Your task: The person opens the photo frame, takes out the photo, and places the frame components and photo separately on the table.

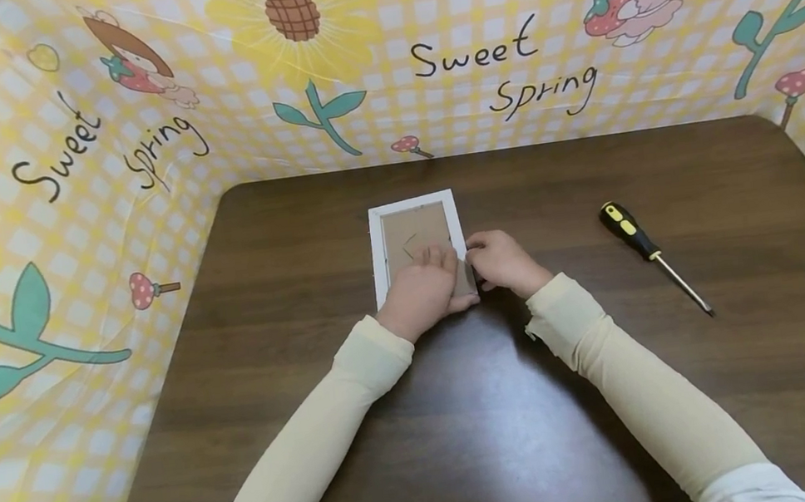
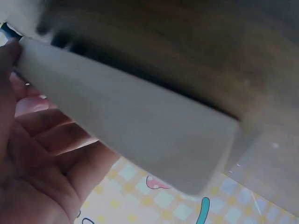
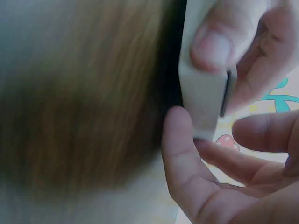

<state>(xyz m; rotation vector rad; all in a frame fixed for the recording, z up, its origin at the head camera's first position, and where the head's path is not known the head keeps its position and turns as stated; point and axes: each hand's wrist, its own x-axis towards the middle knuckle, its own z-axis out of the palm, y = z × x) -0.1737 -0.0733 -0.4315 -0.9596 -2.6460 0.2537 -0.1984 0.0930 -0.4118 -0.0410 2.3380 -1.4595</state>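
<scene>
A white picture frame (image 1: 377, 241) shows its brown backing board (image 1: 410, 225) upward, near the middle of the tabletop. My left hand (image 1: 423, 294) grips the near end of the frame: the thumb presses along its edge, and the other fingers reach over the backing. In the left wrist view, the frame's pale side (image 2: 131, 112) stretches away past that hand's palm. My right hand (image 1: 505, 262) is at the near right corner, its fingertips pinching the frame's edge. The right wrist view shows a thin dark strip (image 3: 227, 93) at that end, beside the left thumb.
A screwdriver (image 1: 655, 253) with a black and yellow handle lies to the right, its tip pointing toward the near right. The dark wooden table (image 1: 304, 430) meets a yellow checked cloth backdrop (image 1: 373, 133) at the back and sides.
</scene>
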